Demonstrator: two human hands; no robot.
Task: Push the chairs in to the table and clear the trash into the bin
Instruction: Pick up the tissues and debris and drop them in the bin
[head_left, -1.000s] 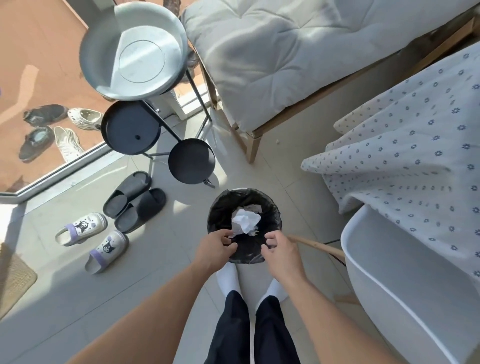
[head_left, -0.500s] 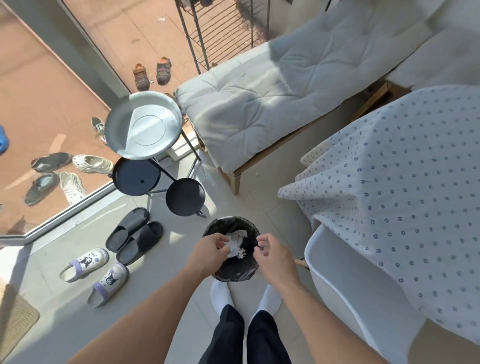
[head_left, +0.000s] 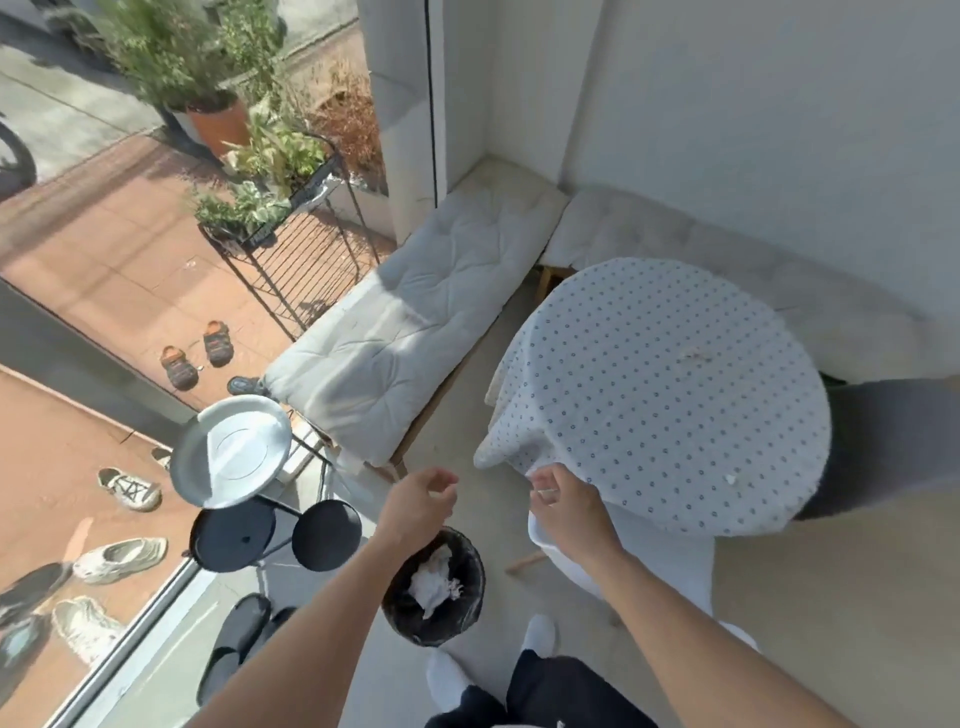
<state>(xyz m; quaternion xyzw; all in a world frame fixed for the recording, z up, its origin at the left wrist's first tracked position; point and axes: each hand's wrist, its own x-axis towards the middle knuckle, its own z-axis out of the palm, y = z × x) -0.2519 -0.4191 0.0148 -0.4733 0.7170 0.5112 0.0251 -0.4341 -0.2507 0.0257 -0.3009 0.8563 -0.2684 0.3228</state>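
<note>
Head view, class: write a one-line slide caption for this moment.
Both hands, left and right, hang empty above the bin with crumpled paper inside, beside the cloth-covered round table.

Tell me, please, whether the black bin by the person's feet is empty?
Not empty: crumpled white paper lies inside the black-lined bin, which stands upright on the floor.

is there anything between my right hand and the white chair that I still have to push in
Nothing visible. The right hand hovers just above the white chair, with open air between them. The tablecloth hangs over the chair's far side, not in the hand's path. The bin stands apart, to the left.
</note>
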